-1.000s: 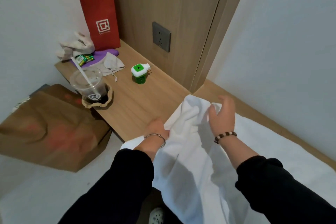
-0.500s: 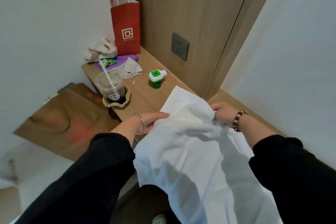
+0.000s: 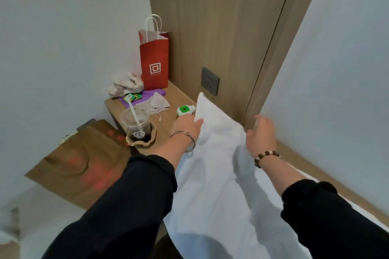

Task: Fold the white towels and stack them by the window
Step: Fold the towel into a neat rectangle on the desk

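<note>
A white towel hangs in front of me, its top corner raised over the wooden ledge. My left hand grips the towel's upper left edge, with its fingertips hidden behind the cloth. My right hand hovers at the towel's upper right edge with fingers spread and relaxed, holding nothing. The towel's lower part drapes down between my black sleeves.
On the ledge stand a plastic cup with a straw, a green and white device, a red paper bag, crumpled cloths and batteries. A wall socket sits on the wood panel. A brown paper bag lies lower left.
My right hand has let go of the towel's corner and opened. My left hand has lifted the towel's other corner up and forward over the ledge.
</note>
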`<act>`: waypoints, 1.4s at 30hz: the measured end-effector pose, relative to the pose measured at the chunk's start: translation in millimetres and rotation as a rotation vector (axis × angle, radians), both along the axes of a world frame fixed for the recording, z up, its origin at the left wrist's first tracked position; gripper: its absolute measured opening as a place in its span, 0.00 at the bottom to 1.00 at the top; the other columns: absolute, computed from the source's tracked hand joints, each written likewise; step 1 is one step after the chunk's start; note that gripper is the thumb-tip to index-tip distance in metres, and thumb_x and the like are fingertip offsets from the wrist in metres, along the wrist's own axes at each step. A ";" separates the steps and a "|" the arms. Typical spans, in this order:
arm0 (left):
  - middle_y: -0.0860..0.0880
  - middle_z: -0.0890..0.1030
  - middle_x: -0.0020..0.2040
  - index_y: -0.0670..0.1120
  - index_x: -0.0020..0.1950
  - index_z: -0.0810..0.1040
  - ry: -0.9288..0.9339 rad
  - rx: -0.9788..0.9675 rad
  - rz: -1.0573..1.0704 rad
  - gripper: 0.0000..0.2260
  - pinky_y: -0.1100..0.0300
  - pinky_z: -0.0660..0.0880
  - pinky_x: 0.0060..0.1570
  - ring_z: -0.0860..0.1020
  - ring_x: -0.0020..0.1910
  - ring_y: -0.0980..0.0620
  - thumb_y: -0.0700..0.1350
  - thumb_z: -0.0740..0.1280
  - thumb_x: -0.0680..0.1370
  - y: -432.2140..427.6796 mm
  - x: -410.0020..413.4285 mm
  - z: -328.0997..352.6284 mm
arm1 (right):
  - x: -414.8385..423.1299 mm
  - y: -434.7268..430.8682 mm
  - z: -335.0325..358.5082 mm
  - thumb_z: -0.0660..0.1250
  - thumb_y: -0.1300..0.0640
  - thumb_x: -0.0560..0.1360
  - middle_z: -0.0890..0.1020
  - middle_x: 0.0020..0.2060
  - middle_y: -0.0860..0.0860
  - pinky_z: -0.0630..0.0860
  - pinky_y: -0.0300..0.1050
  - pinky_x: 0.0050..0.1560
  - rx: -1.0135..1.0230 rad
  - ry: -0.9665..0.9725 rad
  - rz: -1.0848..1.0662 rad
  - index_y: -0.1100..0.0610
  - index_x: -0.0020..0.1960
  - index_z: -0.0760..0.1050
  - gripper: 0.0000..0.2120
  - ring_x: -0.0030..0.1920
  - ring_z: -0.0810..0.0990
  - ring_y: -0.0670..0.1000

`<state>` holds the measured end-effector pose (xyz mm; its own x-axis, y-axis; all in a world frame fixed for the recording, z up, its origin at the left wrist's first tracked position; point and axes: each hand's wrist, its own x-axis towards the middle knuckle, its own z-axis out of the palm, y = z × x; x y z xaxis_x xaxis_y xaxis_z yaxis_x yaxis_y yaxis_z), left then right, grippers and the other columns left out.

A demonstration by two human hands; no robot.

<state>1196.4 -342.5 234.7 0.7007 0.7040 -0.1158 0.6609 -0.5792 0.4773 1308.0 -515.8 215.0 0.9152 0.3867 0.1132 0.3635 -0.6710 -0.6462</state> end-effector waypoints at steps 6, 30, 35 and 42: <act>0.44 0.72 0.38 0.41 0.42 0.70 -0.083 -0.180 -0.009 0.12 0.57 0.66 0.39 0.73 0.44 0.42 0.48 0.59 0.81 -27.5 -0.9 -9.4 | -25.1 -64.7 -56.8 0.58 0.60 0.79 0.68 0.66 0.58 0.67 0.48 0.62 -0.395 0.277 0.086 0.59 0.67 0.66 0.17 0.66 0.68 0.58; 0.35 0.77 0.55 0.32 0.53 0.76 -0.130 -0.647 -0.290 0.15 0.56 0.63 0.44 0.73 0.50 0.41 0.39 0.53 0.81 -242.7 73.6 -23.6 | -37.1 -244.4 -78.6 0.57 0.59 0.76 0.75 0.61 0.55 0.71 0.48 0.61 -0.520 0.449 -0.319 0.55 0.60 0.73 0.14 0.61 0.73 0.57; 0.41 0.76 0.41 0.35 0.47 0.77 -0.193 -0.729 -0.341 0.14 0.61 0.68 0.38 0.73 0.41 0.43 0.40 0.54 0.80 -304.7 106.0 -1.4 | -73.9 -303.8 -104.5 0.57 0.55 0.75 0.52 0.76 0.58 0.60 0.56 0.72 -0.771 0.726 -0.154 0.52 0.76 0.51 0.31 0.75 0.54 0.61; 0.48 0.66 0.32 0.40 0.37 0.67 -0.239 -0.759 -0.450 0.13 0.63 0.62 0.28 0.64 0.32 0.50 0.39 0.53 0.81 -398.7 117.8 -8.9 | -57.5 -313.4 -96.5 0.57 0.73 0.75 0.80 0.46 0.50 0.72 0.38 0.51 0.462 0.754 -0.405 0.56 0.47 0.79 0.16 0.51 0.77 0.52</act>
